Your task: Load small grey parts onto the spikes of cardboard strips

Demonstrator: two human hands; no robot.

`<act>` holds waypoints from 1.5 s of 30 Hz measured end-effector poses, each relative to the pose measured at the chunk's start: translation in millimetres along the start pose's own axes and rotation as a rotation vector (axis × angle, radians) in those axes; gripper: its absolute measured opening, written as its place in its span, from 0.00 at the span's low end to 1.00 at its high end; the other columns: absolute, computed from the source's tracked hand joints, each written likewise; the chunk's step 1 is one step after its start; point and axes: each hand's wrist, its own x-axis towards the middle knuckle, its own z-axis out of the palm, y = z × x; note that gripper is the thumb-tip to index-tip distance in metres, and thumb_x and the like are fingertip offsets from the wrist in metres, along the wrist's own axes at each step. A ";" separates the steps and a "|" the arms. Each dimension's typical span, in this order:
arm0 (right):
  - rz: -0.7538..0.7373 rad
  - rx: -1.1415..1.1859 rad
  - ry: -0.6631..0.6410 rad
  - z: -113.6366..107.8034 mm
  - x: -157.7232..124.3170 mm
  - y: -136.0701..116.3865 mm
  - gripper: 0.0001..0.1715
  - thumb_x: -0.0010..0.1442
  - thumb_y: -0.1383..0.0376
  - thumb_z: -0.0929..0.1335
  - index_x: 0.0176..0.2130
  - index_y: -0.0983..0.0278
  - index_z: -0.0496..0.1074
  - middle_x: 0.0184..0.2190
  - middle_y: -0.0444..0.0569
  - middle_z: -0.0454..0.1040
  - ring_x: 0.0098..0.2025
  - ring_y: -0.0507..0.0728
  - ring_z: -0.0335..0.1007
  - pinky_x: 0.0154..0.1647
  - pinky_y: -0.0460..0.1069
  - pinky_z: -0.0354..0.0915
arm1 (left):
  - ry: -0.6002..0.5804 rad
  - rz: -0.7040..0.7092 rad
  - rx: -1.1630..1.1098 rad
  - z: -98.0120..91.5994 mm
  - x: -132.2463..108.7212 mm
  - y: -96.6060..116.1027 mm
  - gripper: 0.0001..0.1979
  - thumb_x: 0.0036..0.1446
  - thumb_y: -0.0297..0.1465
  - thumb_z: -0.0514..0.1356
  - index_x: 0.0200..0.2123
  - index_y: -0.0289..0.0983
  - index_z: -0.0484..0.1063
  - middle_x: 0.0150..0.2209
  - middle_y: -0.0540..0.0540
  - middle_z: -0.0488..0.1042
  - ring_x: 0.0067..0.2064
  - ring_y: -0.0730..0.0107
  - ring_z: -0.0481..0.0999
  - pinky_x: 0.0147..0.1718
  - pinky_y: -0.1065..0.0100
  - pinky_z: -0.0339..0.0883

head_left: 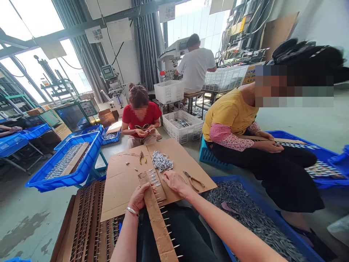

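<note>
While the left hand [139,197] grips it, fingers curled, the cardboard strip [158,222] runs lengthwise toward the wearer; right hand [174,182] spread.

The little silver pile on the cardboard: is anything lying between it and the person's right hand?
Nothing visible blocks it. The right hand rests on the cardboard sheet, and bare cardboard runs up to the silver pile. The pliers lie off to the right.

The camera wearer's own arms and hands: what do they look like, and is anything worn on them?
Both arms are bare with no sleeves showing, and neither hand wears a glove. The left hand has a thin silver bangle around its wrist. The right hand shows no ring, watch or band. The nails look short and unpainted.
</note>
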 end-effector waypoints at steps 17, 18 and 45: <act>-0.081 0.502 -0.010 8.6 -59.2 -24.0 0.04 0.62 0.64 0.65 0.37 0.62 0.70 0.31 0.45 0.75 0.32 0.54 0.72 0.35 0.47 0.66 | -0.134 0.014 0.048 -5.8 -8.5 -2.8 0.16 0.42 0.27 0.73 0.37 0.28 0.80 0.35 0.36 0.84 0.35 0.59 0.83 0.40 0.62 0.75; -0.092 0.548 -0.004 8.6 -61.2 -26.7 0.04 0.61 0.64 0.66 0.37 0.62 0.70 0.31 0.45 0.75 0.32 0.54 0.71 0.35 0.47 0.66 | -0.131 0.010 0.050 -5.7 -9.0 -2.6 0.15 0.42 0.27 0.73 0.36 0.28 0.80 0.35 0.36 0.84 0.34 0.59 0.83 0.40 0.62 0.75; -0.168 0.567 0.020 15.0 -52.3 -35.6 0.08 0.61 0.63 0.68 0.38 0.62 0.77 0.34 0.49 0.79 0.37 0.58 0.74 0.41 0.50 0.67 | -0.109 0.063 0.045 -4.0 -10.1 -4.7 0.13 0.40 0.27 0.72 0.33 0.29 0.82 0.32 0.39 0.83 0.32 0.63 0.79 0.37 0.65 0.70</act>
